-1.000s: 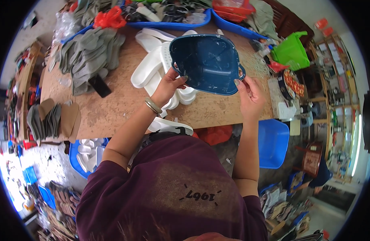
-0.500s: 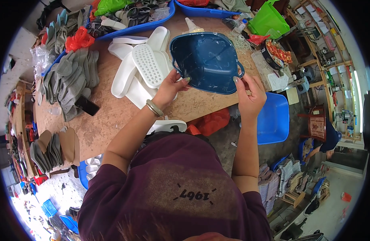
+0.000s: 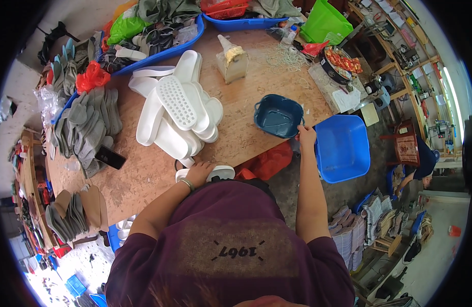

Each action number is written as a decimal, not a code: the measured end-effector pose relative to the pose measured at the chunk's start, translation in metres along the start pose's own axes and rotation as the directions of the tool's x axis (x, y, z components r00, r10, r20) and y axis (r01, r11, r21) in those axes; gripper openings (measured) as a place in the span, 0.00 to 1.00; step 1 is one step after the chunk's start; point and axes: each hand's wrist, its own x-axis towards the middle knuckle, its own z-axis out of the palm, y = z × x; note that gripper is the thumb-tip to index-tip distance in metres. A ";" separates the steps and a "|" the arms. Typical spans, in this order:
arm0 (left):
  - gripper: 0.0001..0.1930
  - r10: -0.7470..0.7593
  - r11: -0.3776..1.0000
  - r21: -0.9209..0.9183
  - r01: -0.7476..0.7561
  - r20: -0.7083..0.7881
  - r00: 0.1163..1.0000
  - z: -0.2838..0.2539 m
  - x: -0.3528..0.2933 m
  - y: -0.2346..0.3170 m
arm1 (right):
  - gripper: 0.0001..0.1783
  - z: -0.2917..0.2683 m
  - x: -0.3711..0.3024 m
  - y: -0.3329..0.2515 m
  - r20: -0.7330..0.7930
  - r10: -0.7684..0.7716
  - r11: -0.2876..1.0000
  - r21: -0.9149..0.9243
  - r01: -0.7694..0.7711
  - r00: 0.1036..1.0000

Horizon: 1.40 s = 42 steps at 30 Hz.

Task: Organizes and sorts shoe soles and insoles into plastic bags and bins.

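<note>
My right hand (image 3: 306,137) is closed on the near right handle of a small dark blue basin (image 3: 279,116), which is at the table's front edge. At the near edge in front of my body, my left hand (image 3: 199,175) lies palm down with fingers stretched out over a white slipper sole (image 3: 223,173); whether it grips the sole cannot be seen. Just beyond that hand, a pile of white soles (image 3: 169,115) covers part of the table, the top one studded with round bumps. Behind the basin stands a block-shaped container (image 3: 233,66) with a pale nozzle and yellowish crust.
A larger bright blue tub (image 3: 343,148) sits right of the basin, off the table. Grey insoles (image 3: 87,117) and a black phone (image 3: 110,157) lie at the left. Blue trays (image 3: 166,48) of dark material line the back. Tangled string (image 3: 287,57) lies near a green bag (image 3: 325,23).
The basin has gone from being held up in both hands to lower down at the table edge. My left hand has let go of it and moved down to the white sole.
</note>
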 end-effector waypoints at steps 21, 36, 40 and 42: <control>0.23 -0.236 0.795 -0.590 0.141 -0.087 0.968 -0.077 0.115 0.068 | 0.33 0.030 -0.111 0.053 0.871 0.255 0.938 -0.117 -0.327 0.420; 0.24 -0.887 0.446 -0.885 -0.136 -0.457 0.063 -0.173 -0.058 -0.106 | 0.19 0.177 -0.103 -0.106 0.799 -0.076 0.948 0.244 -0.204 0.597; 0.48 -0.906 -0.367 -0.913 -0.177 0.308 0.290 -0.127 -0.081 -0.160 | 0.26 0.238 -0.071 -0.099 0.869 0.035 0.978 -0.131 0.161 0.493; 0.51 -0.750 -0.475 -0.875 -0.091 0.348 0.562 -0.120 -0.078 -0.163 | 0.27 0.261 -0.043 -0.076 0.773 0.130 0.962 -0.250 0.111 0.621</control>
